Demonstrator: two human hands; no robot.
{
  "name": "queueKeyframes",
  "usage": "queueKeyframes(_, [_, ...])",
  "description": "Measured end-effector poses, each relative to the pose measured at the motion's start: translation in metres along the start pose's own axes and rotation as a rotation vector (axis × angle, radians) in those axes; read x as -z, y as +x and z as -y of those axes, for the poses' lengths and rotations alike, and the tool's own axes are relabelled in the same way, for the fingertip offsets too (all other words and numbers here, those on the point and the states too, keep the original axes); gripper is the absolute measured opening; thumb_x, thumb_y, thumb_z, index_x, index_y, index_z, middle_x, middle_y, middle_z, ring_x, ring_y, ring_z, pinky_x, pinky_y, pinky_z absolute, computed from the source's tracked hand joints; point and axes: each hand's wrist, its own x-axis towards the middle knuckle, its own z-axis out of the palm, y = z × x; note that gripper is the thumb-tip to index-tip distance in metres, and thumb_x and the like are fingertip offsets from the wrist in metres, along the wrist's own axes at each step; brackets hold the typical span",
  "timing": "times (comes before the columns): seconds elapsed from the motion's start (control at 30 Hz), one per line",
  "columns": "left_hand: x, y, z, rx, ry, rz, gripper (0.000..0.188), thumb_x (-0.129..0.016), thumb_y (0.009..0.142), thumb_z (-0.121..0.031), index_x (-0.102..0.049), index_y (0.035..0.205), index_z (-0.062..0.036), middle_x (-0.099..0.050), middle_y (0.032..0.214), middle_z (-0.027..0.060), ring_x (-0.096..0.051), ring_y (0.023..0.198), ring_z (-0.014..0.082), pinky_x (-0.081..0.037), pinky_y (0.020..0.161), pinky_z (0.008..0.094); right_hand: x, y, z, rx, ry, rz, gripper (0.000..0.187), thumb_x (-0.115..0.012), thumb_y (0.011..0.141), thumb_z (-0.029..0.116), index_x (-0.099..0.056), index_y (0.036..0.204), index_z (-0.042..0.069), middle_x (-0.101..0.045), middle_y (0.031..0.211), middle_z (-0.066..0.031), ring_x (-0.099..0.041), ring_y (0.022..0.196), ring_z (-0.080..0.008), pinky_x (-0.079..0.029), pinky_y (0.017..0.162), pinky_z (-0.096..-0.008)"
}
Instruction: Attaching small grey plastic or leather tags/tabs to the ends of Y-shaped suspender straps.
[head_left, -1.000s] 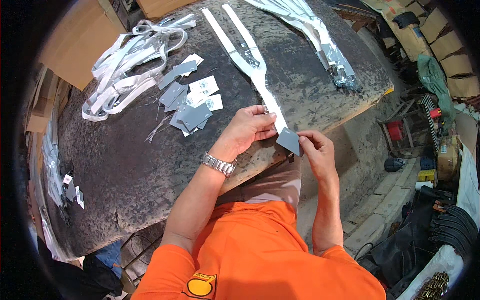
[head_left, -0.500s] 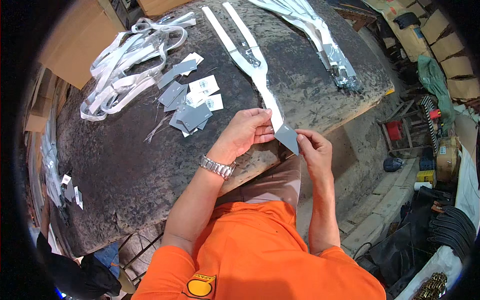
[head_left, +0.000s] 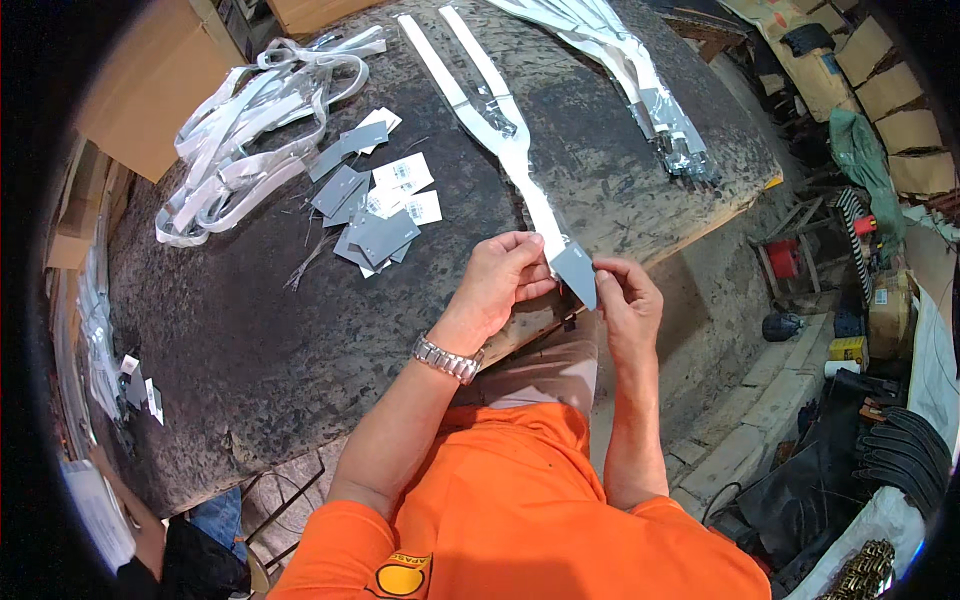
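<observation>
Dark scuffed table (head_left: 230, 340) sits under the forked white strap (head_left: 513, 150), my reference here. Looped strap heap (head_left: 215, 150): left of it. Strap bundle (head_left: 640, 75), film-wrapped: right of it. Strap itself lies with its two legs pointing away from the wearer, single tail toward the body, over the near edge. Card pile (head_left: 385, 200), grey and white: left of the strap, nearer than the heap. Left hand (head_left: 492, 285) pinches the strap's tail, thumb on top. Right hand (head_left: 630, 305), right of the tail, has a narrow thumb-and-finger pinch on the grey tag (head_left: 574, 272), which overlaps the tail end.
</observation>
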Motion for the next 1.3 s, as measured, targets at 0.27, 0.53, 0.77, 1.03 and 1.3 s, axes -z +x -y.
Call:
queueKeyframes(0.27, [0.003, 0.009, -0.009, -0.001, 0.061, -0.005, 0.023, -0.056, 0.101, -0.029, -0.055, 0.091, -0.0086, -0.057, 0.078, 0.0, -0.058, 0.066, 0.0095, -0.051, 0.059, 0.0244, 0.012, -0.007, 0.011, -0.08, 0.003, 0.245, 0.015, -0.06, 0.093, 0.005, -0.07, 0.104, 0.0, -0.066, 0.088, 0.0018, -0.056, 0.077, -0.0048, -0.045, 0.069, -0.0202])
queueKeyframes(0.53, [0.0, 0.01, -0.012, 0.006, 0.075, -0.02, 0.025, -0.053, 0.102, -0.03, -0.052, 0.088, -0.0092, -0.053, 0.075, -0.0013, -0.054, 0.061, 0.0079, -0.048, 0.055, 0.0223, 0.005, -0.006, 0.009, -0.053, -0.027, 0.223, 0.014, -0.061, 0.093, 0.004, -0.071, 0.102, 0.001, -0.066, 0.088, 0.0019, -0.056, 0.079, -0.0048, -0.045, 0.069, -0.0205])
queueKeyframes(0.77, [-0.005, 0.01, -0.014, 0.017, 0.057, -0.04, 0.026, -0.052, 0.103, -0.03, -0.051, 0.087, -0.0102, -0.052, 0.075, -0.0022, -0.05, 0.06, 0.0057, -0.041, 0.051, 0.0201, 0.004, -0.008, 0.012, -0.027, -0.01, 0.289, 0.014, -0.06, 0.094, 0.004, -0.07, 0.103, 0.0, -0.065, 0.089, 0.002, -0.056, 0.078, -0.0047, -0.045, 0.068, -0.0207])
queueKeyframes(1.03, [-0.009, 0.005, -0.018, 0.042, 0.048, -0.062, 0.028, -0.051, 0.103, -0.032, -0.049, 0.083, -0.0119, -0.047, 0.071, -0.004, -0.048, 0.059, 0.0059, -0.04, 0.051, 0.0207, 0.011, -0.005, 0.01, -0.102, 0.057, 0.229, 0.015, -0.061, 0.093, 0.005, -0.071, 0.105, 0.002, -0.063, 0.085, 0.004, -0.053, 0.075, -0.0028, -0.043, 0.065, -0.019])
queueKeyframes(1.3, [-0.002, 0.006, -0.005, 0.018, 0.044, -0.018, 0.027, -0.053, 0.102, -0.033, -0.053, 0.095, -0.0075, -0.06, 0.083, 0.0016, -0.064, 0.068, 0.0098, -0.057, 0.06, 0.0249, 0.0, -0.001, 0.002, 0.006, 0.038, 0.062, 0.015, -0.06, 0.094, 0.003, -0.07, 0.104, 0.002, -0.064, 0.088, 0.0032, -0.055, 0.076, -0.0032, -0.044, 0.067, -0.0191])
